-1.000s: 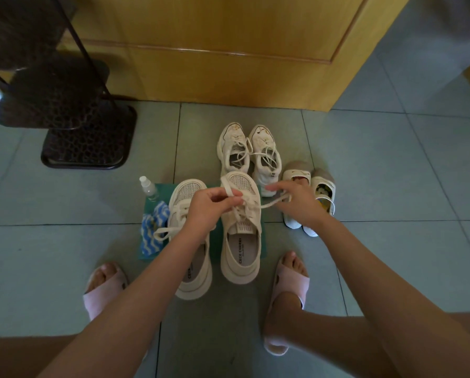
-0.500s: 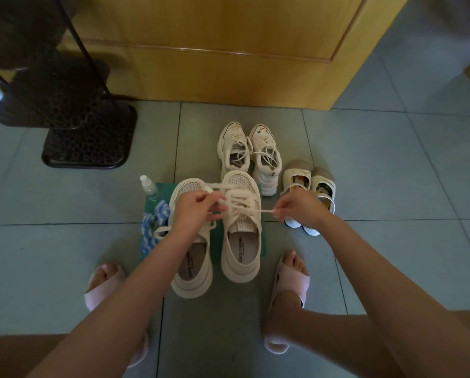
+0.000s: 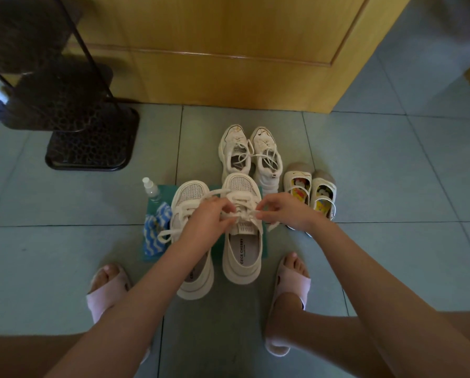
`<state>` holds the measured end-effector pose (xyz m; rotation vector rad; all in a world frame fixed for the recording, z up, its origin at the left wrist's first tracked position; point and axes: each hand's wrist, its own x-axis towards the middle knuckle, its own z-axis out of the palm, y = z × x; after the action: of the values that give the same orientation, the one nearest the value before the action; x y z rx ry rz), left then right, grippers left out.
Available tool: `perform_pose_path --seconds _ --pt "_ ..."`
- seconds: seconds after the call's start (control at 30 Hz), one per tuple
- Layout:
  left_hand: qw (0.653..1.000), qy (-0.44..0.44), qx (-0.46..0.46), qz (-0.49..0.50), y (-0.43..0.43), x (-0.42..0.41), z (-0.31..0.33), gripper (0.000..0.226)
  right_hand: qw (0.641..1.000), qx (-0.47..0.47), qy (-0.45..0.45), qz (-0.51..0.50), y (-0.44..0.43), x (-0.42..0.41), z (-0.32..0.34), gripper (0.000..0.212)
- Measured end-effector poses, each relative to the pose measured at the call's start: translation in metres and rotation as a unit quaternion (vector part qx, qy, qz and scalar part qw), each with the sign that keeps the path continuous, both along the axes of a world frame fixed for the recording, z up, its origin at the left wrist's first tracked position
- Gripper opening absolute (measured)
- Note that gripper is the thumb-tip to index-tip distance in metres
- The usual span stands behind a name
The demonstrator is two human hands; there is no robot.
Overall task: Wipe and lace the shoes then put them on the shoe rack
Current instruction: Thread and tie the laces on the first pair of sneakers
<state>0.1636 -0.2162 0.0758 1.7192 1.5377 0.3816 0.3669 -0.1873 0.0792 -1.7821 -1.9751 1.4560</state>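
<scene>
Fig.: cream sneaker, with spray bottle & striped cloth to its left, white pair beyond it. My L hand & R hand both pinch its lace, fingers curled.

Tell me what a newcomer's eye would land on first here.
The left hand and right hand meet at centre, pinching the laces of a cream sneaker that stands on a green mat. Behind it sit a white pair with loose laces and, to their right, small strap shoes. A spray bottle and blue striped cloth sit at the mat's left edge.
</scene>
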Motion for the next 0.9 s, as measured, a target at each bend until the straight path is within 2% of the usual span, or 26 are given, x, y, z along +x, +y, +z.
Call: perform_pose_path --seconds 0.1,0.23,0.4,0.43,0.5,0.57,0.6,0.67,0.77,0.83,0.9 --pt "1.000 0.012 -0.014 -0.010 -0.002 -0.002 -0.002 0.013 0.999 0.024 -0.027 -0.003 0.000 0.008 0.003 0.009" --pt "0.999 0.045 -0.009 -0.017 0.005 -0.010 0.000 0.021 0.989 0.049 -0.140 0.028 0.001 0.022 0.001 0.016" --pt "0.977 0.186 0.073 -0.078 0.010 -0.017 -0.005 0.026 0.978 0.044 -0.187 0.078 0.003 0.021 0.003 0.018" --pt "0.981 0.163 0.074 -0.070 0.010 -0.018 -0.006 0.028 0.978 0.034 -0.178 0.102 0.003 0.020 0.003 0.017" --pt "1.000 0.012 0.013 -0.010 0.012 -0.018 -0.002 0.036 0.982 0.002 -0.133 0.131 0.002 0.018 0.009 0.016" --pt "0.980 -0.158 -0.104 0.053 0.014 -0.014 0.007 0.045 0.989 -0.020 -0.081 0.123 0.001 0.014 0.018 0.013" --pt "0.962 -0.205 -0.163 0.075 0.015 -0.010 0.010 0.046 0.992 -0.023 -0.057 0.111 0.001 0.012 0.023 0.011" --pt "0.935 -0.265 -0.222 0.083 0.015 -0.005 0.010 0.043 0.997 -0.023 -0.003 0.072 0.003 0.007 0.030 0.008" --pt "0.909 -0.338 -0.221 0.108 0.013 0.002 0.005 0.038 0.998 -0.009 0.063 -0.004 0.006 -0.001 0.035 0.007" --pt "0.908 -0.339 -0.192 0.155 0.012 0.009 0.005 0.030 0.994 -0.006 0.102 -0.046 0.006 -0.005 0.037 0.003" --pt "0.926 -0.303 -0.153 0.164 0.011 0.017 0.006 0.024 0.989 0.001 0.129 -0.073 0.004 -0.009 0.039 0.004"
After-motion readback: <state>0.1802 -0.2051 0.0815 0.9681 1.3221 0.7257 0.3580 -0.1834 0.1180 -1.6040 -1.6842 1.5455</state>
